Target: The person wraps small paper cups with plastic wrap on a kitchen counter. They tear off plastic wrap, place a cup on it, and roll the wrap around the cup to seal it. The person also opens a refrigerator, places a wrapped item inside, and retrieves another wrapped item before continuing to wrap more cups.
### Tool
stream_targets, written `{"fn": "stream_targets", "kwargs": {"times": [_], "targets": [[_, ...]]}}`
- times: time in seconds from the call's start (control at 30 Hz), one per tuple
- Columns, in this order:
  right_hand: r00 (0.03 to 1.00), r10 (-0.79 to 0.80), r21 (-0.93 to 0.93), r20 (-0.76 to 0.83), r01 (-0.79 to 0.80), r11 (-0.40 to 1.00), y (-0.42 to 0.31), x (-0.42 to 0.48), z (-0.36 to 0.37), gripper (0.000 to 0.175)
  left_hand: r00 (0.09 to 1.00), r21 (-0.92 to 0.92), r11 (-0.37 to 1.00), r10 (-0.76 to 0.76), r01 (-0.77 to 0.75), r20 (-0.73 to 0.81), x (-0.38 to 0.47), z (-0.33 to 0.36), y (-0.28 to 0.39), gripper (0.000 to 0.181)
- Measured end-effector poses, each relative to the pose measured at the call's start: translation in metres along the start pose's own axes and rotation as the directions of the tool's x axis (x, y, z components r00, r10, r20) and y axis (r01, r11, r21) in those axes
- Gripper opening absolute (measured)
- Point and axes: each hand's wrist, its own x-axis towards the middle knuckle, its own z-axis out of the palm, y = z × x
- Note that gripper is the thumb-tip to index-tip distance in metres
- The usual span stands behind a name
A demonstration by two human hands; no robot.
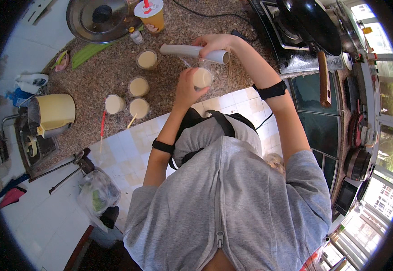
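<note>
My right hand (215, 44) grips a roll of clear plastic film (193, 53) over the countertop. Below the roll, my left hand (187, 88) holds a small clear cup of cream-coloured liquid (202, 78) around its side. A bit of loose film seems to hang between roll and cup. Further left on the granite stand more such cups: one at the back (147, 60), one in the middle (139, 87), one near the edge (139, 108) with a pale yellow stick by it, and one at the left (114, 104) beside a red stick.
A gas stove (289, 32) with a wok (318, 30) stands at the right. Behind the cups are a metal lid (94, 20), a sealed drink cup (155, 20), a small bottle (136, 36) and a green leaf (89, 54). A yellow pot (55, 113) sits by the sink.
</note>
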Motion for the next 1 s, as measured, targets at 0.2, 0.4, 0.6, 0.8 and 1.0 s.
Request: {"fn": "stream_targets", "kwargs": {"times": [0.2,0.4,0.6,0.8,1.0], "targets": [[0.999,-0.020,0.055,-0.035,0.022,0.998,0.014,-0.016,-0.008,0.070,0.995,-0.019,0.995,-0.098,0.098,-0.001,-0.005,0.004,0.002,0.070],[0.997,-0.004,-0.021,-0.077,0.002,1.000,0.015,-0.034,0.006,0.073,0.997,0.020,0.998,-0.052,0.053,-0.063,-0.006,0.006,0.001,0.068],[0.976,-0.143,-0.497,-0.164,0.044,0.867,-0.001,-0.044,0.040,0.075,0.995,0.009,0.998,-0.068,0.069,-0.070,-0.008,0.007,0.002,0.068],[0.898,-0.410,-0.757,-0.159,0.156,0.634,-0.015,-0.051,0.037,0.050,0.992,-0.010,0.993,-0.119,0.119,-0.048,-0.007,0.005,0.003,0.067],[0.955,-0.290,-0.697,-0.057,0.170,0.697,-0.034,-0.057,0.026,0.048,0.990,0.000,0.991,-0.135,0.135,-0.032,-0.006,0.003,0.006,0.065]]}}
